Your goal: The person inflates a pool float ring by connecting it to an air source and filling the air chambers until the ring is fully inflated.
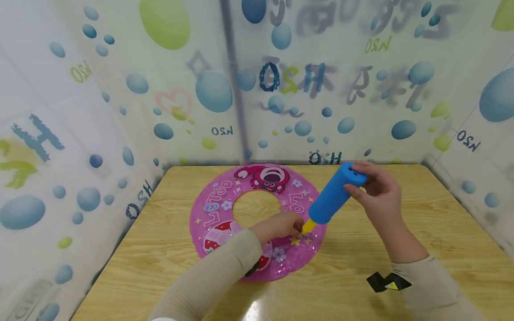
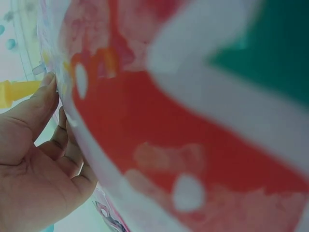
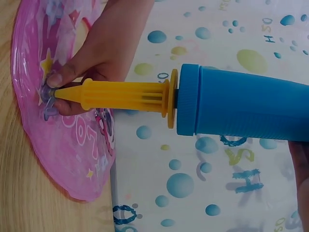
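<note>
A pink swim ring (image 1: 197,209) with a bear print and red-and-white patches lies on the table, looking filled out. My left hand (image 1: 286,224) pinches its small clear valve (image 3: 47,93) between thumb and fingers at the ring's right side. The yellow nozzle (image 3: 120,95) of a blue hand pump (image 1: 331,198) meets the valve, its tip partly covered by the fingers. My right hand (image 1: 379,196) grips the pump's far end, holding it tilted up to the right. In the left wrist view, the ring's printed surface fills most of the picture, beside the thumb and curled fingers.
The wooden table (image 1: 136,263) spreads out on both sides of the ring. Behind and beside it hang pale sheets (image 1: 289,120) printed with blue and green drops. A black device (image 1: 387,282) is worn on the right wrist.
</note>
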{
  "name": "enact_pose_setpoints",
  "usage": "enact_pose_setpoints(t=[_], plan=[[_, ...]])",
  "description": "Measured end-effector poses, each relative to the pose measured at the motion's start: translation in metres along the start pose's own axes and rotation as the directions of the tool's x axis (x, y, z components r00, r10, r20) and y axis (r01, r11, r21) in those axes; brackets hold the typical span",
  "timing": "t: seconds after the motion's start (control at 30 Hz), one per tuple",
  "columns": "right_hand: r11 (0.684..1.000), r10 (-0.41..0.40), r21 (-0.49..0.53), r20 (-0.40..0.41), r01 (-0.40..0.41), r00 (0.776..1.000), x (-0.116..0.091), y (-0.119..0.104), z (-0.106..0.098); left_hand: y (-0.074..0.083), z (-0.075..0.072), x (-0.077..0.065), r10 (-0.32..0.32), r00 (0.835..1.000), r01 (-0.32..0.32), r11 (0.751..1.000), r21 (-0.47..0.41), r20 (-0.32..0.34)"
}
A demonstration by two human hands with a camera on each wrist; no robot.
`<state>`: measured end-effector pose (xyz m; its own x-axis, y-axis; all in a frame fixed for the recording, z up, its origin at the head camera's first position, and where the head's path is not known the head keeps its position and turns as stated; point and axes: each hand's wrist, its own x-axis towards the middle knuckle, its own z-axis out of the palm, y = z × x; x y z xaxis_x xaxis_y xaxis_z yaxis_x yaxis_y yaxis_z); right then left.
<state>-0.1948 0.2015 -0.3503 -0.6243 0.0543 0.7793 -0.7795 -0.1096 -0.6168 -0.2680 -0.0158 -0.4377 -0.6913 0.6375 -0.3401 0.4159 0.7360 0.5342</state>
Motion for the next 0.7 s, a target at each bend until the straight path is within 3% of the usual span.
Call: enact_pose_setpoints(t=[0.33, 0.5, 0.7], plan=[[0.998, 0.036, -0.061, 0.080, -0.031, 0.996, 0.002, -0.002, 0.009, -0.001, 0.000, 0.004, 0.005, 1.000, -0.004, 1.000, 0.017, -0.010], [1.000, -0.008, -0.018, 0.133, 0.010, 0.991, 0.000, -0.002, 0.013, -0.002, 0.001, 0.004, 0.008, 1.000, -0.008, 1.000, 0.004, -0.008], [1.000, -0.011, -0.010, 0.137, 0.013, 0.991, -0.002, 0.000, 0.014, -0.003, 0.001, 0.005, 0.012, 1.000, -0.012, 1.000, 0.010, 0.001]])
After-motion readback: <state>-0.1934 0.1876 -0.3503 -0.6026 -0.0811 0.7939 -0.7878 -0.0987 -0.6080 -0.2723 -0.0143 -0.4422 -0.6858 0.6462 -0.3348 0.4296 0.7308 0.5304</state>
